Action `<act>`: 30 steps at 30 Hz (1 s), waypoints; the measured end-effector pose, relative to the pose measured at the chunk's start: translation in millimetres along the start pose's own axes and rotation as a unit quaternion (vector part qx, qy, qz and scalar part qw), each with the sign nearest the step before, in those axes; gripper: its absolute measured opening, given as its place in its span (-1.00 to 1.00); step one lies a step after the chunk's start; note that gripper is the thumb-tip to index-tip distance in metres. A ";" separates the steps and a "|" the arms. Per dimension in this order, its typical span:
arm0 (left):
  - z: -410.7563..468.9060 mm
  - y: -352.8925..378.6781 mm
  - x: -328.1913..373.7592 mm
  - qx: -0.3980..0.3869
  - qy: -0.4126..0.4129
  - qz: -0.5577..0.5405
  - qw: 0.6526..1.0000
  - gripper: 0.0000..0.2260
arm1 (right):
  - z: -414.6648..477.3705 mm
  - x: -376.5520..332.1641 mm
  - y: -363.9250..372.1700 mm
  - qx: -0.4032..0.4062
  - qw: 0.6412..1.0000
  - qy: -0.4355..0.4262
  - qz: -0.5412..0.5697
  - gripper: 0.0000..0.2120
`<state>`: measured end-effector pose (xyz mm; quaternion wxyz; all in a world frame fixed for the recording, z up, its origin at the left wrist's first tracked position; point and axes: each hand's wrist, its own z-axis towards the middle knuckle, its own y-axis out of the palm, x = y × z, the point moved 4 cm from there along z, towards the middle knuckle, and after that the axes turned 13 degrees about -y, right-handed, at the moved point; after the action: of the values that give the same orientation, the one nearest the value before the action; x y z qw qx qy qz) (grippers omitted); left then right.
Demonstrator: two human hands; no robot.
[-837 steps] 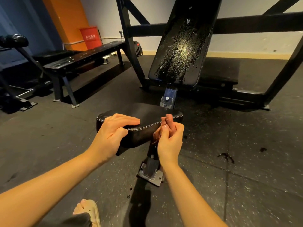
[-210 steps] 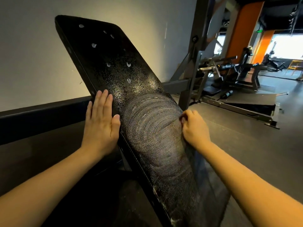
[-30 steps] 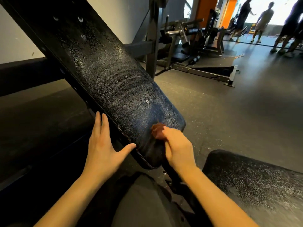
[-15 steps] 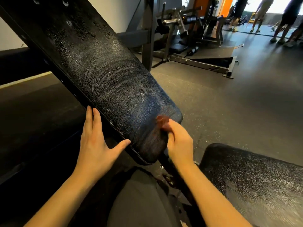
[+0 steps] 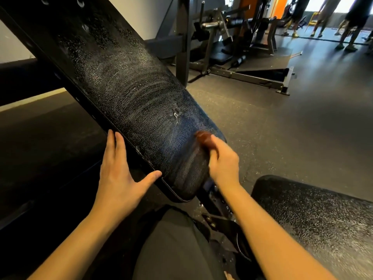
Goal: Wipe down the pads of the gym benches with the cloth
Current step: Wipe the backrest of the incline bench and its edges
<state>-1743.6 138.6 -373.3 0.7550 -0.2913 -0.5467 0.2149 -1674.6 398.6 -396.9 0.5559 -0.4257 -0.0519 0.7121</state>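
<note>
Your right hand (image 5: 224,164) still grips the cloth (image 5: 203,138) and presses it on the back pad (image 5: 131,93) near its lower end, a little toward 1 o'clock from half a second ago (a small shift only). Your left hand (image 5: 119,174), at 9 o'clock and apart from the right, has stayed put, with its fingers straight along the pad's left edge and the thumb touching its rim. The seat pad (image 5: 312,219) lies at 4 o'clock.
</note>
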 end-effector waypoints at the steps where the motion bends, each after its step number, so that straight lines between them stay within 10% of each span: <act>1: -0.9 -0.9 0.6 -0.001 -0.001 0.001 1.000 0.17 | 21.9 14.0 -4.0 0.004 0.998 0.058 0.000 -0.69; 5: -2.6 -4.4 2.7 -0.002 -0.002 0.000 1.000 0.16 | 31.1 -2.5 1.4 0.036 0.995 0.090 0.016 -0.72; 10: -0.2 -4.4 -1.0 0.007 0.002 -0.009 1.000 0.16 | -30.3 -66.0 23.1 -0.102 0.947 -0.295 0.076 -0.61; 16: 0.7 -16.4 3.8 0.052 0.007 -0.055 0.997 -0.10 | 76.0 -27.0 13.3 0.009 0.998 0.056 0.006 -0.66; 21: 32.8 -32.5 -7.4 0.132 -0.005 -0.077 0.988 -0.29 | 11.1 -106.0 51.0 -0.124 0.911 -0.377 0.112 -0.59; 23: 44.1 -35.7 -7.8 0.119 -0.015 -0.082 0.989 -0.27 | 55.2 -73.7 40.7 -0.116 0.929 -0.345 0.063 -0.59; 27: 55.8 -44.2 -7.3 0.117 -0.021 -0.095 0.988 -0.30 | 125.2 -31.8 23.9 -0.022 0.999 0.032 -0.015 -0.67; 30: 68.3 -53.3 -5.8 0.139 -0.028 -0.133 0.981 -0.34 | 75.6 -107.1 55.1 -0.053 0.975 -0.195 0.093 -0.62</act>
<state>-1810.1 109.5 -325.6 0.7944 -0.1022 -0.5662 0.1947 -1763.9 318.6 -320.5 0.4434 -0.3102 -0.1571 0.8261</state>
